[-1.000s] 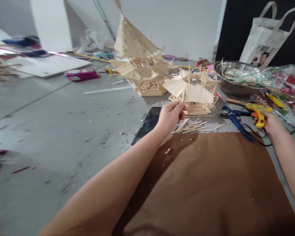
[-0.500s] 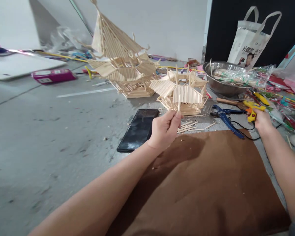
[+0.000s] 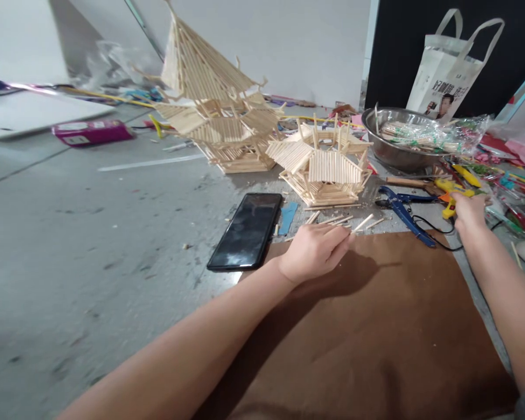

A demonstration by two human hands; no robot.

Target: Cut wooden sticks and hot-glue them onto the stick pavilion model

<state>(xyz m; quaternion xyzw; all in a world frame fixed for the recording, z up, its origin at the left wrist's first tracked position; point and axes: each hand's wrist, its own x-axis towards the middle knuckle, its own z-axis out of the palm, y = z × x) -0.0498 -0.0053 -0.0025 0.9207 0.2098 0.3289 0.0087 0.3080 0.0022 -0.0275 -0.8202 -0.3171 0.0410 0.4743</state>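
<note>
My left hand is closed in a pinch on a short wooden stick, low over the far edge of the brown cardboard. Loose sticks lie just beyond it. Behind them stands a small stick-built roof model. A taller stick pagoda stands further back. My right hand is closed on the yellow glue gun at the right, near blue pliers.
A black phone lies left of my left hand with a blue strip beside it. A steel bowl of sticks and a white tote bag sit back right. Packets clutter the right edge. A pink box lies far left.
My left hand dropped from in front of the small roof model down to the cardboard's edge, turning its stick from upright to nearly flat. The right hand stayed on the glue gun.
</note>
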